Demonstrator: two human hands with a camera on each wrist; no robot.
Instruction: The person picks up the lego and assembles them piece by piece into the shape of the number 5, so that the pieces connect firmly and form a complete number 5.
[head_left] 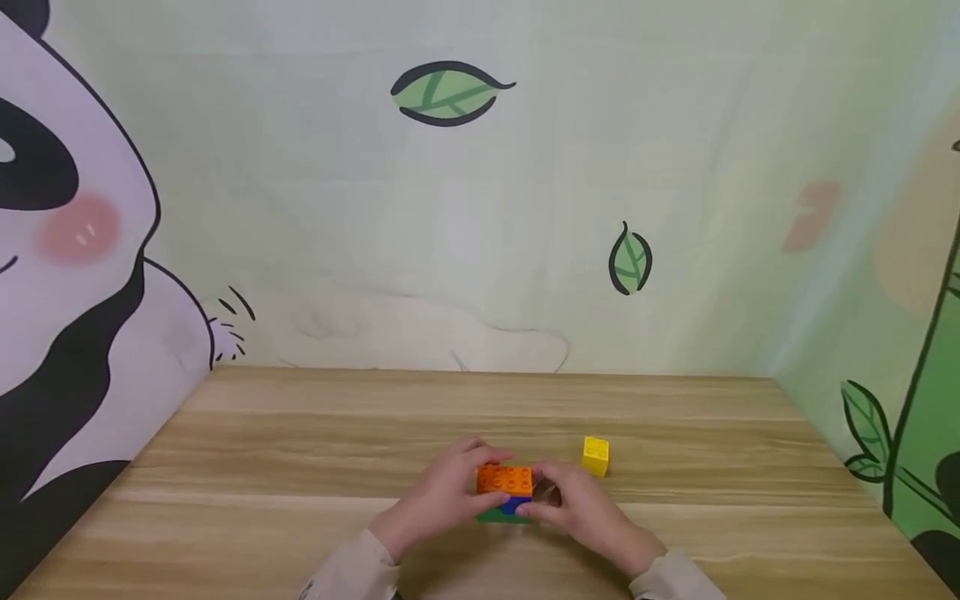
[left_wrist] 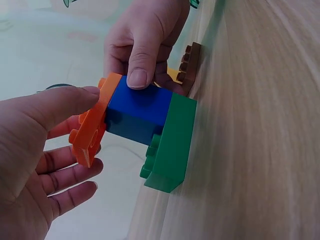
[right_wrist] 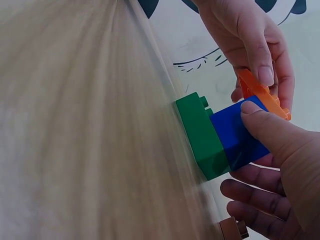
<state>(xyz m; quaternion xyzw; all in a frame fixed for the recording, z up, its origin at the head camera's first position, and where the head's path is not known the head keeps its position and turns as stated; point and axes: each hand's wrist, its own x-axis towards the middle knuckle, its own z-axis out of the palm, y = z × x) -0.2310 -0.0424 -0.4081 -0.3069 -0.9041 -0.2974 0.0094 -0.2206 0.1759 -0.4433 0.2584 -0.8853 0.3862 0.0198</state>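
Observation:
A small stack of toy building bricks is between the two hands, close over the table. Its green brick (left_wrist: pixel 172 145) is at the bottom, with a blue brick (left_wrist: pixel 140 107) on one end of its studs. On top is a thin orange brick (head_left: pixel 504 479), tilted against the blue one and jutting out past it. My left hand (head_left: pixel 450 487) pinches the orange brick between thumb and fingers. From the other side, my right hand (head_left: pixel 585 504) grips the blue brick, its thumb flat on the blue face. The fingers behind the stack are partly hidden.
A yellow brick (head_left: pixel 596 457) stands on the wooden table (head_left: pixel 300 433) just beyond the right hand. In the left wrist view a brown brick (left_wrist: pixel 190 67) lies behind the right hand. A wall with a painted panda (head_left: pixel 75 167) and leaves closes off the back.

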